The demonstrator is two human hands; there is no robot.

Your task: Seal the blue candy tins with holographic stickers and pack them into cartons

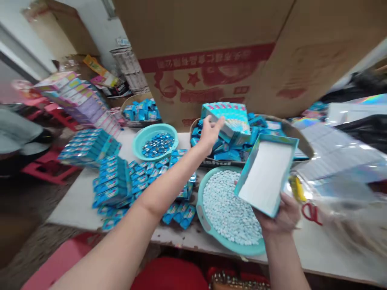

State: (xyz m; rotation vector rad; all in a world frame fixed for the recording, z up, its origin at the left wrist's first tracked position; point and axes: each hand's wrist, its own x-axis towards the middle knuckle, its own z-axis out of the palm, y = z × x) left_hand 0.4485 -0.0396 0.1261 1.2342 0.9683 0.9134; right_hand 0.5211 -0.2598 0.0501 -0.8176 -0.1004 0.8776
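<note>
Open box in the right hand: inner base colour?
White; the open box shows best in the head view.

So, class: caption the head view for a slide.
Left hand on printed turquoise box, right hand holding open white-lined box.

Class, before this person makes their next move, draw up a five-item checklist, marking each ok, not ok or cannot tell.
1. Right hand supports the open box: ok, it holds the lower end.
2. Inside of the open box visible: ok, its white interior faces the camera.
3. Left hand on the printed box: ok, thumb and fingers are at its left side.
4. Printed box clear of the blue packs: cannot tell, its underside is hidden.
5. Basin of pale candies well back from the table's front edge: not ok, its rim sits close to that edge.
</note>
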